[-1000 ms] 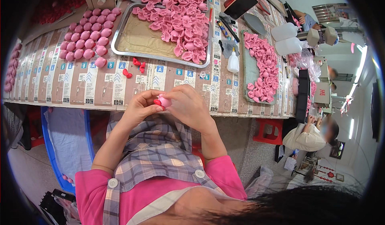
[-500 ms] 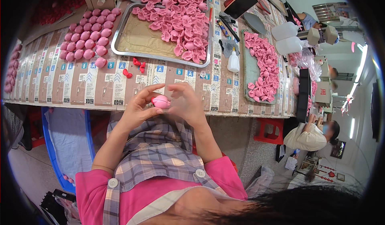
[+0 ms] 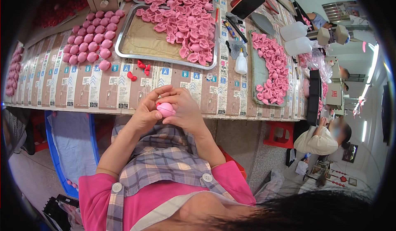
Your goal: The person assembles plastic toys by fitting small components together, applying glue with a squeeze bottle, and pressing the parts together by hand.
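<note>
A pink, egg-shaped ball with a dark seam line and a bit of red at its upper left is held between both hands, just off the table's front edge. My left hand grips it with thumb and fingers from the left. My right hand closes round its right side, fingers curled over the top. Small red pieces lie on the table beyond the hands. Farther off, a metal tray carries a heap of pink petal-like shells. Rows of pink balls stand to its left.
A white squeeze bottle stands right of the tray, near a second tray of pink shells. White jugs and a phone are farther right. A blue bin sits below at left; a person is at far right.
My right hand, blurred and a little apart before, has come in against the pink ball. The ball has turned slightly, and its seam now faces up more plainly.
</note>
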`<state>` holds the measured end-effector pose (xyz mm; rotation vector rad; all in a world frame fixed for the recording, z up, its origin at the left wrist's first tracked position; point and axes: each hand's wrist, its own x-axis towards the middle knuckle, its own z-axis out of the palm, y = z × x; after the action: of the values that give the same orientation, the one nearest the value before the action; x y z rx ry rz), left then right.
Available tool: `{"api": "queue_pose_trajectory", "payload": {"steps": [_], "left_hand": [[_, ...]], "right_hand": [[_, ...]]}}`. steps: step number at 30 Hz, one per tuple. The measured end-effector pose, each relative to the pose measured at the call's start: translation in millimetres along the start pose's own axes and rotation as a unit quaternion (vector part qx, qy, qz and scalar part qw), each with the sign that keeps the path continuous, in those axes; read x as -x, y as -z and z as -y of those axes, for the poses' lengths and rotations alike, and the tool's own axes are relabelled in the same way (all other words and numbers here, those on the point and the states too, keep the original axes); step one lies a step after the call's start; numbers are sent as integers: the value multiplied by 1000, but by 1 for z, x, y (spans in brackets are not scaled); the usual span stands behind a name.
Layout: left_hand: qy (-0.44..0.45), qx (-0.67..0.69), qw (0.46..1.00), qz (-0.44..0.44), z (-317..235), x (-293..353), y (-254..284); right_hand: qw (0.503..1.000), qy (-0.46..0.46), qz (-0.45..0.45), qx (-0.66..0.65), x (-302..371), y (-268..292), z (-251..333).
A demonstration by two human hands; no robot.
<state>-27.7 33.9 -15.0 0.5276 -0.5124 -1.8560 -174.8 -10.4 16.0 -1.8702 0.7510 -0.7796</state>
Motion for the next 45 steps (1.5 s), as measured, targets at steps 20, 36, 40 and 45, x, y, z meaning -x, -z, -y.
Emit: {"api": "queue_pose_trajectory", "payload": {"steps": [20,36,40,45], "left_hand": [[33,156,986,43,9,-1,-5],[20,-19,1000,-4,-9,2,-16],[31,23,999,15,-5,1,-14],[38,43,998,13,-5,2,-16]], "right_hand": [[991,105,-53,65,0,-6,-1],[985,153,-38,76,1,3,10],[984,157,-37,77,2,3,9],[981,158,-46,97,2,2,11]]}}
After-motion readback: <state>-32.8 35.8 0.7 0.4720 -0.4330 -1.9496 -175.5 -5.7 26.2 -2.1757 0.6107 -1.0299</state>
